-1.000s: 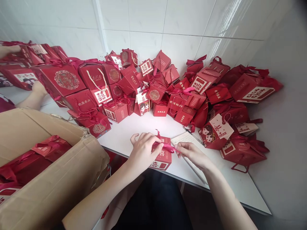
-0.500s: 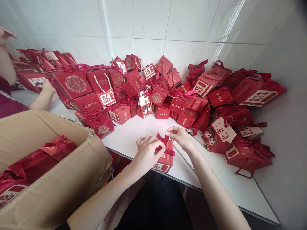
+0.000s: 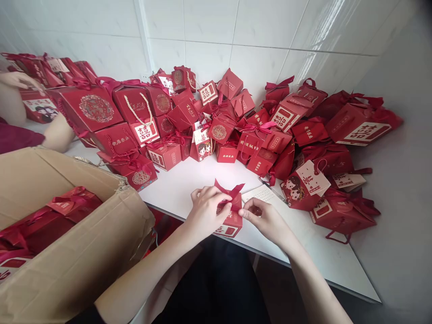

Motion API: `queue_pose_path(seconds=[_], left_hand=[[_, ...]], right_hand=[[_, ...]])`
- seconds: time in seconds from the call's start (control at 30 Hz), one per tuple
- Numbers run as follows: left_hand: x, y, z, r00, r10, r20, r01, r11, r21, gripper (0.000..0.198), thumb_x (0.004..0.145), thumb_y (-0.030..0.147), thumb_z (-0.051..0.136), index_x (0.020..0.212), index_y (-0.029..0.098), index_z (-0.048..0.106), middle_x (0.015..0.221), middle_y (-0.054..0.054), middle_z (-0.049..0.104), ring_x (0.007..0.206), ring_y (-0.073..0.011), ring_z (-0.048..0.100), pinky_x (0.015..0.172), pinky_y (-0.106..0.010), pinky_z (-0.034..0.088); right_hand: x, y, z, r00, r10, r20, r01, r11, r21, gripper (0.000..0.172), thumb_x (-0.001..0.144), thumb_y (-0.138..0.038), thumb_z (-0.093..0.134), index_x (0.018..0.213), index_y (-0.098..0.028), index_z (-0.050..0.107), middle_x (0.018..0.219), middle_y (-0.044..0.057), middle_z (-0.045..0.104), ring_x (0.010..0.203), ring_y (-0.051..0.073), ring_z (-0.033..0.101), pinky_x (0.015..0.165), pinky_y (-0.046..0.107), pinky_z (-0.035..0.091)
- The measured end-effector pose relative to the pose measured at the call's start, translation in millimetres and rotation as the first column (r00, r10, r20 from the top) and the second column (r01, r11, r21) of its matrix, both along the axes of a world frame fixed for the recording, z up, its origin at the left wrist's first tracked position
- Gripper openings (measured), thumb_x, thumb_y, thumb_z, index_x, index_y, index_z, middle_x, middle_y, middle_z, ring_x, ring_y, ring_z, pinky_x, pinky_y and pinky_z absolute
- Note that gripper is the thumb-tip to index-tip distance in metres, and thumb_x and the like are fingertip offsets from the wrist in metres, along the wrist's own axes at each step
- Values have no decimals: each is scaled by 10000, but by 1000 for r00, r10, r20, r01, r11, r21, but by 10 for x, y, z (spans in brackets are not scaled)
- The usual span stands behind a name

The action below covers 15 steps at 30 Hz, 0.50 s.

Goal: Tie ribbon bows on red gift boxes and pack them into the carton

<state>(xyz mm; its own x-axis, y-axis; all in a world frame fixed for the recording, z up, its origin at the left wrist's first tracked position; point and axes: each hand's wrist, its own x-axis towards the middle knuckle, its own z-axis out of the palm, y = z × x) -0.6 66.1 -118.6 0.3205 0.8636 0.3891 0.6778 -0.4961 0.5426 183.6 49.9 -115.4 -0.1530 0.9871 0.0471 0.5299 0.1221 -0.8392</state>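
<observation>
A small red gift box [image 3: 235, 221] with a white and gold label stands at the front edge of the white table. Dark red ribbon [image 3: 238, 191] is on its top, with two tails sticking up. My left hand [image 3: 208, 208] is closed over the box's left side, thumb and fingers pinching the ribbon near its middle. At the right edge of the box, my right hand [image 3: 265, 219] is closed in a pinch on a side part of the ribbon, mostly hidden by the fingertips.
Many red gift boxes [image 3: 222, 128] are piled along the tiled wall. On the left, an open cardboard carton [image 3: 101, 238] holds more boxes. A sheet with writing [image 3: 261, 194] and a pen [image 3: 272, 186] lie right of the box. Another person's arm [image 3: 57, 132] is at far left.
My right hand has let go of the upright ribbon tail and moved down to the box's right edge. My left hand keeps its pinch. The view has shifted slightly.
</observation>
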Motion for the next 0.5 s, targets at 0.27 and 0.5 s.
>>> queue_pose_path(seconds=[0.27, 0.5], left_hand=[[-10, -2, -88, 997, -49, 55, 46, 997, 56, 216, 800, 120, 471, 933, 196, 624, 902, -36, 587, 935, -199, 526, 862, -388, 439], [-6, 21, -114, 997, -64, 51, 59, 995, 84, 223, 780, 92, 462, 903, 187, 623, 899, -48, 592, 930, -208, 514, 866, -395, 455]], right_hand=[[-154, -7, 26, 1000, 14, -6, -12, 968, 250, 185, 844, -373, 549, 764, -206, 549, 795, 20, 612, 730, 153, 531, 710, 293, 407], [-136, 121, 63, 962, 181, -206, -165, 982, 96, 193, 799, -375, 603, 793, -189, 551, 750, 3, 592, 671, 134, 530, 634, 267, 417]])
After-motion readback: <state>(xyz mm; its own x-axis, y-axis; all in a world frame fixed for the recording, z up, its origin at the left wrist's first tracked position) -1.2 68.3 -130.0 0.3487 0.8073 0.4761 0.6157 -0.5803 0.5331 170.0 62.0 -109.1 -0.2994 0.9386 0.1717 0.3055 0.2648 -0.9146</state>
